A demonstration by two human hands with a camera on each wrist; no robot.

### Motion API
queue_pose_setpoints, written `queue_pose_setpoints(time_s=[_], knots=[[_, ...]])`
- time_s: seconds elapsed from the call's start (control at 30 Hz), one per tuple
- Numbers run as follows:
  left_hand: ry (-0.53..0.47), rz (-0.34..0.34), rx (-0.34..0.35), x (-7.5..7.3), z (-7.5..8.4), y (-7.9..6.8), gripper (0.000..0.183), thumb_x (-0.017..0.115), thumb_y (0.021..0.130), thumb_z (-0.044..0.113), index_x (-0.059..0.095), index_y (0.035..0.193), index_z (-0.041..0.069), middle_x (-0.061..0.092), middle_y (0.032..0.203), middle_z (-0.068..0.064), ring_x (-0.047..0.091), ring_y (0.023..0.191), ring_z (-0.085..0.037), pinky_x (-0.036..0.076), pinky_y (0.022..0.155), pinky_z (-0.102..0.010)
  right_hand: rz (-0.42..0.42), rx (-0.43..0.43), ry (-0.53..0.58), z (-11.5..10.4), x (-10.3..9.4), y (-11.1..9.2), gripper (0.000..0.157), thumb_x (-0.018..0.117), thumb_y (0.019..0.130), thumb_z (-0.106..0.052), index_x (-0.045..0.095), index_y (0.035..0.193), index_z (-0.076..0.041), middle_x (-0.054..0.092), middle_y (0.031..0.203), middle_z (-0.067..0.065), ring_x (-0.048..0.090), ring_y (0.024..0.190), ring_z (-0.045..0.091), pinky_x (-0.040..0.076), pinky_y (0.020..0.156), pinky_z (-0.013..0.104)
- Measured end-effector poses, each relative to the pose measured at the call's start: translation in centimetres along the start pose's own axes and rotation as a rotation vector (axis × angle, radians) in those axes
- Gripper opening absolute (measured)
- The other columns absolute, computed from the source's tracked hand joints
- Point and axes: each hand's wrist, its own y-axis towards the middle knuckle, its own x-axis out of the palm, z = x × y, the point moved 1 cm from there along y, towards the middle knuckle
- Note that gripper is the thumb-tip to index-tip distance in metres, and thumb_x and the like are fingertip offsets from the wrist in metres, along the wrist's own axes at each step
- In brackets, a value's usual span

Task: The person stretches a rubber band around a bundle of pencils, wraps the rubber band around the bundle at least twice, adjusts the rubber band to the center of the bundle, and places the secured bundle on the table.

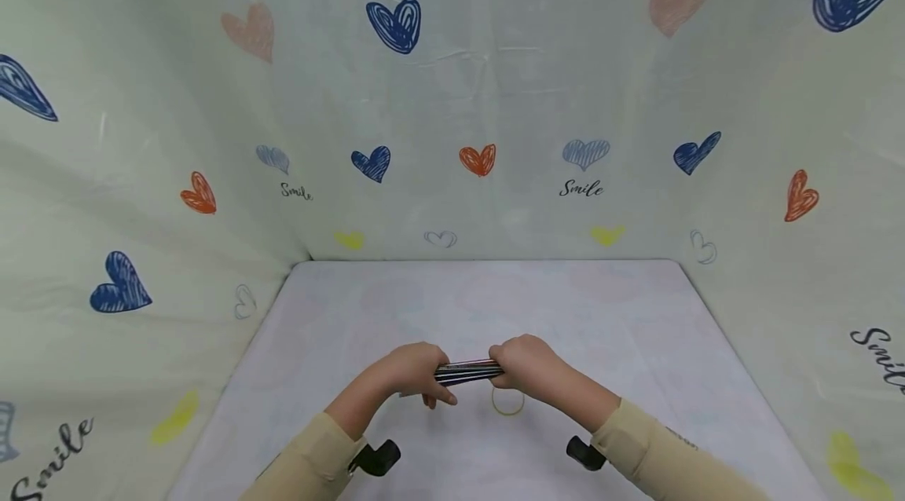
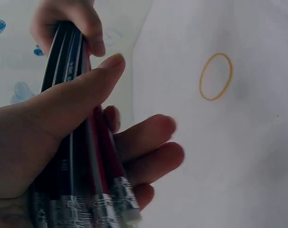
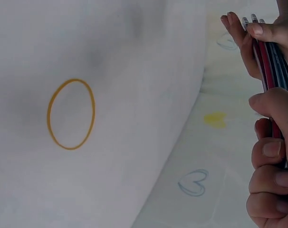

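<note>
Pencils gripped by left fingers and right fingers over a white table, heart-printed sheeting around it

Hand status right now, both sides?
Left hand: holding the pencil bundle near the eraser ends.
Right hand: closed round the same pencil bundle.
</note>
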Motion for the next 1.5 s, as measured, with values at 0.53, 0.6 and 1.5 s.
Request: queue_pose_setpoints(time_s=[0.53,0.6,1.5], knots=[[-0.004,-0.046,-0.017,2.0,1.3,1.6,0.027,0.085,0.075,0.026,0.062,0.072,0.014,0.059,0.052,0.003,0.057,0.044,-0.011,0.043,0.049,-0.025,0.015,0.101,0.317,0.7,2.0,-0.6,0.025,0.086,0.072,-0.020,0.062,0.073,-0.015,0.052,0.061,-0.014,0.043,0.054,0.003,0.040,0.051,0.023],[0.094,-0.004,-0.026,2.1,1.4,1.6,0.027,0.086,0.074,0.032,0.064,0.075,0.017,0.057,0.051,0.005,0.054,0.042,-0.009,0.041,0.048,-0.025,0.017,0.150,0.434,1.0,2.3,-0.7,0.025,0.087,0.071,-0.021,0.062,0.075,-0.017,0.054,0.064,-0.015,0.047,0.056,0.002,0.042,0.053,0.023],[0.453,0.356,0.065,0.7,1.9,-0.3,0.023,0.084,0.076,0.036,0.064,0.076,0.023,0.050,0.060,0.016,0.044,0.052,-0.005,0.038,0.052,-0.026,0.710,-0.032,1.019,-1.1,1.6,-2.6,0.098,0.082,0.068,0.011,0.027,0.148,0.003,0.038,0.146,0.026,0.038,0.133,0.033,0.034,0.106,0.034]])
